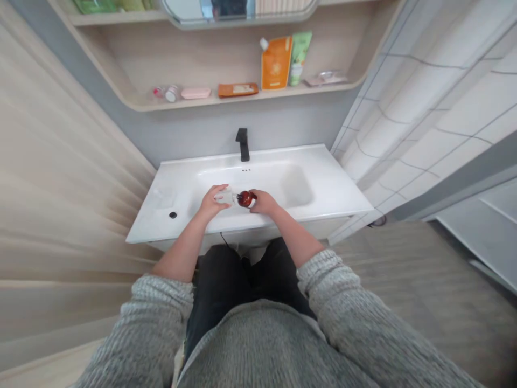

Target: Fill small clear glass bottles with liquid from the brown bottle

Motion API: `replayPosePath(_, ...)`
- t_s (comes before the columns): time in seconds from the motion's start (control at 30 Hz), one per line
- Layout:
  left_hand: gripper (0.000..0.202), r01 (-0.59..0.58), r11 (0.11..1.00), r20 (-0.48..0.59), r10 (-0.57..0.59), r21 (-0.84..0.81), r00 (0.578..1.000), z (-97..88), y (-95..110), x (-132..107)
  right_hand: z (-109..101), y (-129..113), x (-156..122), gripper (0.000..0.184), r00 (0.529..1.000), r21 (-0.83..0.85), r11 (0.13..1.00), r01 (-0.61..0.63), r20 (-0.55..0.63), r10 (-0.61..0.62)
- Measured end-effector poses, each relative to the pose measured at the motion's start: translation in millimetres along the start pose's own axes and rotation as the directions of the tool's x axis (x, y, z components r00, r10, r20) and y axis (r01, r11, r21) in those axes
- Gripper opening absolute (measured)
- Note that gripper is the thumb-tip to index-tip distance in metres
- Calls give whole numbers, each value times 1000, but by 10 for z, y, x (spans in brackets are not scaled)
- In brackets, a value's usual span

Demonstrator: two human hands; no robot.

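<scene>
the left hand (210,202) closes around a clear plastic piece (224,196), and the right hand (262,202) grips an amber bottle (245,199), both just above the white basin (297,186). the bottle's long axis lies sideways, its end meeting the clear piece between the hands.

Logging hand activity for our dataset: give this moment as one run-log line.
left hand: clear piece | right hand: amber bottle | above: white sink

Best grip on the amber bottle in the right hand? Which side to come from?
Wrap the rounded body of the round amber bottle from above, on the far side. It lies roughly on its side, the right hand covers its right end, and the clear cylindrical piece, held in the left hand, sits at its left end. The top of the curved body looks freest.
</scene>
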State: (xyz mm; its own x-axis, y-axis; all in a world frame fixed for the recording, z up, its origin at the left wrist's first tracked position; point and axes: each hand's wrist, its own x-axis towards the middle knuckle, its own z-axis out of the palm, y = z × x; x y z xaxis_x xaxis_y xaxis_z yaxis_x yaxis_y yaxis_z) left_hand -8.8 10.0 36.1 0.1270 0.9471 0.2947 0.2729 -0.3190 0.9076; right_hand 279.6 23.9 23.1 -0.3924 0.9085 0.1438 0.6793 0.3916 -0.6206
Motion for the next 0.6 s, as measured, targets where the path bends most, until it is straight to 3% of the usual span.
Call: replayPosePath(0.6,81,0,996,58,-5,95,998,-63,276,158,24,47,29,82,997,75,997,19,-78,-13)
